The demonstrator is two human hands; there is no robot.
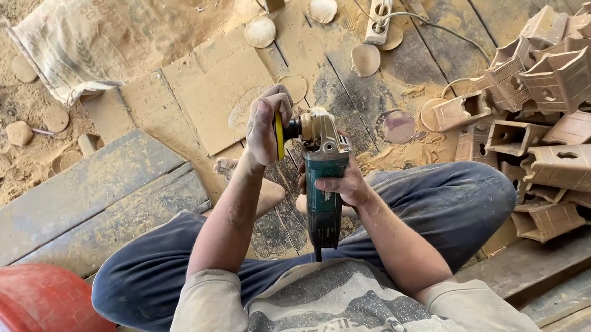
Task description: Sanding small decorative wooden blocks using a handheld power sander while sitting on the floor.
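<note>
A person sits cross-legged on a dusty plank floor (398, 59), seen from above. The right hand (345, 182) wraps its fingers closed around the green body of an angle grinder (323, 185) held over the lap, head pointing toward twelve o'clock. The left hand (266, 124) curls its fingers shut over the yellow sanding disc (280, 136) at the grinder's head. A pile of carved wooden pieces (556, 118) lies at three o'clock, loose round sanding pads (260, 32) at twelve, a red bucket (40, 311) at eight. Judged risk: if the trigger is squeezed while fingers grip the disc, it could spin and cut them; bare feet sit close beneath
</note>
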